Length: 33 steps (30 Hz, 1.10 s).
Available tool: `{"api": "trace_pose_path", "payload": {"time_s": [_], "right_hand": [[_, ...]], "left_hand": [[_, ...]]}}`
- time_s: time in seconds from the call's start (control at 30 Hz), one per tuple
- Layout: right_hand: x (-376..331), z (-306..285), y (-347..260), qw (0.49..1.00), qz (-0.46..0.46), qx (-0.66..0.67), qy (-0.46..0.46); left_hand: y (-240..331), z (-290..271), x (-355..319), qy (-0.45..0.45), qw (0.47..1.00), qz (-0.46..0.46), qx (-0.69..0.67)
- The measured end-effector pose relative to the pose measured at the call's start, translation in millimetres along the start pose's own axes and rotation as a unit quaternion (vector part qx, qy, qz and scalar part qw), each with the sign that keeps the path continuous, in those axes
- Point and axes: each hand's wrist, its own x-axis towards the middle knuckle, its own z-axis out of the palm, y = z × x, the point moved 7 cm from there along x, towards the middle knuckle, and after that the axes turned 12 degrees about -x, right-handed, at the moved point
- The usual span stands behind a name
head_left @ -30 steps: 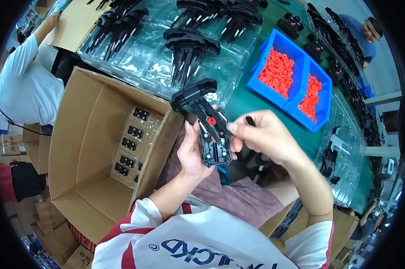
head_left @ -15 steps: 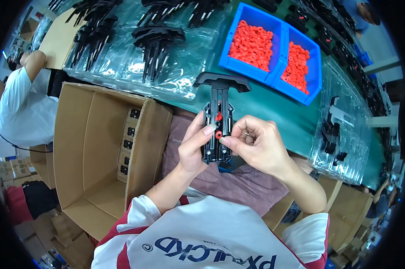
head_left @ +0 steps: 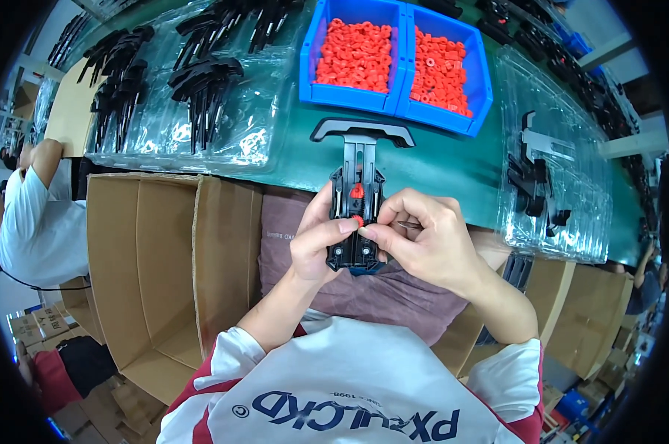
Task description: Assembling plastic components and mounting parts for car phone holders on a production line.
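A black plastic assembly point(head_left: 354, 240) with a slotted slide and a wide curved crosspiece point(head_left: 364, 127) at its far end is upright in front of me. My left hand point(head_left: 316, 248) grips it along its left side, the thumb lying across the front. Two red gears show in its middle channel: an upper one point(head_left: 357, 191) and a lower one point(head_left: 359, 220), partly covered by fingertips. My right hand point(head_left: 431, 240) pinches at the lower red gear with thumb and forefinger. A thin dark metal piece point(head_left: 408, 224) sticks out between its curled fingers; its kind I cannot make out.
Two joined blue bins point(head_left: 401, 103) of small red parts stand beyond the assembly on the green table point(head_left: 290, 166). Black T-shaped parts point(head_left: 205, 92) lie on plastic film to the left, more black parts point(head_left: 534, 177) to the right. An open cardboard box point(head_left: 168, 259) stands left; a person point(head_left: 42, 222) sits beyond.
The view has shifted, so bins and table parts sit further left. Both hands stay on the assembly. The right fingertips now cover more of the lower red gear.
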Motion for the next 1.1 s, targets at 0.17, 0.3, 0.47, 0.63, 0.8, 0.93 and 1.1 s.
{"api": "trace_pose_path", "payload": {"time_s": [0.17,0.3,0.47,0.63,0.8,0.93,1.1], "right_hand": [[-3.9,-13.2,-2.2,0.999,-0.023,0.013,0.041],[6.8,-56.3,-16.4,0.98,-0.087,-0.013,0.18],[16.1,-48.4,-0.1,0.988,-0.03,0.08,0.126],[11.1,-58.2,10.9,0.979,-0.042,0.106,0.17],[1.5,-76.5,58.2,0.964,-0.118,0.06,0.232],[-21.7,-76.9,59.1,0.969,-0.057,-0.044,0.235],[-51.4,-56.4,45.3,0.978,-0.021,0.129,0.164]], "left_hand": [[-9.5,-0.6,3.0,-0.009,0.998,-0.03,-0.063],[-11.3,8.3,3.2,-0.078,0.994,-0.043,-0.056],[-12.3,10.0,8.7,-0.082,0.991,-0.048,-0.091],[-7.7,10.8,8.8,-0.08,0.991,-0.031,-0.1],[-9.4,11.6,15.0,-0.08,0.993,-0.032,-0.083],[-2.6,3.9,16.8,-0.055,0.998,-0.015,-0.04],[-3.1,-1.2,21.3,-0.028,0.999,-0.012,-0.03]]}}
